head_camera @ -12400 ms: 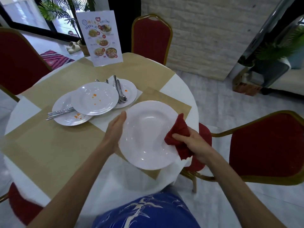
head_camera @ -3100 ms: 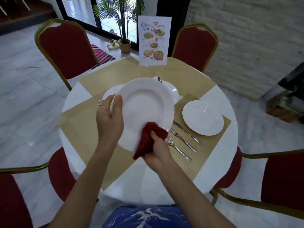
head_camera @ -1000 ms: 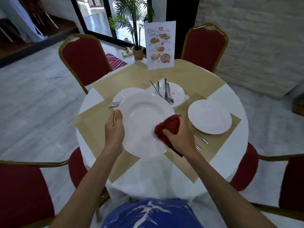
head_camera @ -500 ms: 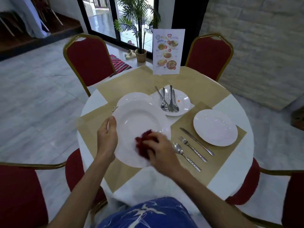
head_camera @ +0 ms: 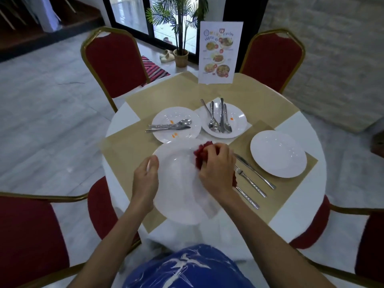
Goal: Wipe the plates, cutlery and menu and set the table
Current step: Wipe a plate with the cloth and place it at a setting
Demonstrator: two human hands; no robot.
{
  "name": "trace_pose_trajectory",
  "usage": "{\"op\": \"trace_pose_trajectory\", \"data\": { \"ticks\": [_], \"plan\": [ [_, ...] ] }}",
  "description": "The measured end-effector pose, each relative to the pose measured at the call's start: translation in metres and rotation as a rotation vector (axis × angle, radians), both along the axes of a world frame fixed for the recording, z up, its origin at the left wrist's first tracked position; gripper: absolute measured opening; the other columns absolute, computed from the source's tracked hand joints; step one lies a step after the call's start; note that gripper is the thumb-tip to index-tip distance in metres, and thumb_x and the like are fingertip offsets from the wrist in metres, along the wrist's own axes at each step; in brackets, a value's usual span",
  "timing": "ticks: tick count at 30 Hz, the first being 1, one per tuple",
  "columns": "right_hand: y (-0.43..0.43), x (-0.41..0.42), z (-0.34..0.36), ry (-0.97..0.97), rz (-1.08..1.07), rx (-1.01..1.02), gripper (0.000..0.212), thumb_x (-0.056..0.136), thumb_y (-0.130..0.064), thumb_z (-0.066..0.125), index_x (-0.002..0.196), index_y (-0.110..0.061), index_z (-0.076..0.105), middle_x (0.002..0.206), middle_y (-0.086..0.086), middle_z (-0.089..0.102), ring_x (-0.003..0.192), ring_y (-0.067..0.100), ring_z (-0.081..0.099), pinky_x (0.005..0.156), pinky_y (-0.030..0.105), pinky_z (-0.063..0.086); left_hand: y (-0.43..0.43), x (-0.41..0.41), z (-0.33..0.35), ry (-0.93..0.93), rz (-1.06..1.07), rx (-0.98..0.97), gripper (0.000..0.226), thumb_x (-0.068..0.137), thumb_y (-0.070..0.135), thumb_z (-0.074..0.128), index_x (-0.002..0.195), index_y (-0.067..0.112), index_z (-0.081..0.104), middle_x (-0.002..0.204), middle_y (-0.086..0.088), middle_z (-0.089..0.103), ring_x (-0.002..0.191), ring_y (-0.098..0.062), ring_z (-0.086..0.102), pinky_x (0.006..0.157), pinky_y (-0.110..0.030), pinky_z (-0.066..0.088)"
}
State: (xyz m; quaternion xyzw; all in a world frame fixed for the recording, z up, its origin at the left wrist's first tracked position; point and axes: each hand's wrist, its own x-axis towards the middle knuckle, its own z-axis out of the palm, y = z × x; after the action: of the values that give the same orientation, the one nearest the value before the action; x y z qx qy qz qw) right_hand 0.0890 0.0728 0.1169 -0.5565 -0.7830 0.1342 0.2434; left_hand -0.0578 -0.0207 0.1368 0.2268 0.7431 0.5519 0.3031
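Above the tabletop's [head_camera: 299, 215] near edge, the left hand [head_camera: 145, 179] grips a white plate [head_camera: 176, 188] by its left rim, thumb on top, while the right hand [head_camera: 217, 167], fingers curled round a bunched red cloth [head_camera: 202, 152], presses it against the plate's far-right face.

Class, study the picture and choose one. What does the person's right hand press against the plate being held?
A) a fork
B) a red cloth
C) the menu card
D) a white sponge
B: the right hand grips a crumpled red cloth and presses it on the white plate, which the left hand holds by its rim.
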Motion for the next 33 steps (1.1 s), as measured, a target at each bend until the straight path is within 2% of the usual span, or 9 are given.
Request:
{"op": "trace_pose_trajectory", "data": {
  "ticks": [2, 4, 6, 9, 14, 17, 20, 25, 33],
  "plan": [
    [0.006, -0.016, 0.02, 0.085, 0.124, -0.046, 0.04, 0.085, -0.029, 0.05, 0.116, -0.01, 0.065, 0.132, 0.014, 0.054, 0.121, 0.036, 0.048, 0.1, 0.05, 0.04, 0.003, 0.003, 0.003, 0.087, -0.166, 0.011, 0.026, 0.105, 0.031, 0.046, 0.091, 0.029, 0.068, 0.085, 0.013, 0.067, 0.078, -0.002, 0.061, 0.071, -0.018, 0.048],
    [0.009, -0.021, 0.026, 0.094, 0.358, -0.092, 0.047, 0.082, -0.021, 0.061, 0.129, -0.017, 0.062, 0.141, 0.008, 0.049, 0.129, 0.03, 0.043, 0.105, 0.044, 0.035, 0.01, -0.006, 0.007, 0.169, -0.299, -0.009, 0.027, 0.104, 0.033, 0.048, 0.088, 0.027, 0.069, 0.081, 0.012, 0.067, 0.077, -0.01, 0.058, 0.073, -0.028, 0.046],
    [0.019, -0.016, 0.019, 0.104, 0.403, -0.105, 0.051, 0.085, -0.022, 0.067, 0.135, -0.02, 0.061, 0.141, 0.008, 0.051, 0.129, 0.029, 0.046, 0.104, 0.04, 0.034, 0.015, -0.024, 0.014, 0.238, -0.383, -0.036, 0.025, 0.103, 0.035, 0.049, 0.095, 0.027, 0.072, 0.085, 0.015, 0.07, 0.083, -0.009, 0.063, 0.078, -0.031, 0.048],
    [0.029, -0.003, -0.01, 0.295, 0.135, -0.222, 0.036, 0.093, -0.028, 0.065, 0.126, -0.014, 0.065, 0.123, 0.011, 0.063, 0.116, 0.031, 0.06, 0.1, 0.044, 0.047, 0.016, -0.053, 0.021, 0.234, -0.318, -0.026, 0.025, 0.103, 0.035, 0.049, 0.088, 0.035, 0.069, 0.079, 0.023, 0.067, 0.079, -0.002, 0.061, 0.073, -0.028, 0.046],
    [-0.003, -0.013, -0.038, 0.605, -0.209, -0.803, 0.025, 0.102, -0.034, 0.059, 0.107, -0.011, 0.065, 0.092, 0.003, 0.07, 0.086, 0.022, 0.069, 0.072, 0.035, 0.056, 0.017, -0.07, -0.001, 0.035, -0.003, 0.011, 0.025, 0.105, 0.036, 0.043, 0.104, 0.032, 0.068, 0.097, 0.015, 0.067, 0.092, -0.009, 0.064, 0.08, -0.032, 0.052],
    [0.002, -0.017, -0.054, 0.585, -0.212, -0.87, 0.025, 0.102, -0.032, 0.059, 0.111, -0.01, 0.067, 0.094, 0.003, 0.071, 0.083, 0.019, 0.067, 0.066, 0.029, 0.051, 0.011, -0.07, -0.037, -0.01, 0.056, -0.037, 0.029, 0.105, 0.036, 0.04, 0.106, 0.023, 0.066, 0.098, 0.008, 0.065, 0.096, -0.017, 0.061, 0.08, -0.033, 0.05],
    [0.016, -0.025, -0.071, 0.528, -0.21, -0.89, 0.028, 0.101, -0.032, 0.06, 0.117, -0.01, 0.066, 0.103, 0.008, 0.072, 0.097, 0.028, 0.07, 0.084, 0.039, 0.058, 0.005, -0.076, -0.068, -0.037, 0.067, -0.143, 0.03, 0.103, 0.041, 0.039, 0.108, 0.023, 0.062, 0.103, 0.006, 0.062, 0.099, -0.02, 0.059, 0.086, -0.038, 0.048],
    [0.019, -0.048, -0.097, 0.472, -0.255, -0.903, 0.037, 0.101, -0.03, 0.059, 0.135, -0.016, 0.058, 0.122, 0.008, 0.069, 0.112, 0.029, 0.066, 0.102, 0.046, 0.053, 0.01, -0.084, -0.096, -0.052, 0.068, -0.316, 0.02, 0.1, 0.035, 0.046, 0.109, 0.021, 0.058, 0.104, 0.0, 0.062, 0.097, -0.025, 0.058, 0.08, -0.037, 0.044],
    [0.019, -0.065, -0.121, 0.331, -0.241, -0.855, 0.037, 0.103, -0.029, 0.058, 0.135, -0.012, 0.057, 0.128, 0.008, 0.065, 0.119, 0.029, 0.061, 0.105, 0.04, 0.049, 0.007, -0.108, -0.126, 0.017, 0.03, -0.392, 0.031, 0.101, 0.031, 0.05, 0.128, 0.017, 0.058, 0.113, 0.003, 0.061, 0.101, -0.02, 0.055, 0.085, -0.032, 0.04]
  ]
}}
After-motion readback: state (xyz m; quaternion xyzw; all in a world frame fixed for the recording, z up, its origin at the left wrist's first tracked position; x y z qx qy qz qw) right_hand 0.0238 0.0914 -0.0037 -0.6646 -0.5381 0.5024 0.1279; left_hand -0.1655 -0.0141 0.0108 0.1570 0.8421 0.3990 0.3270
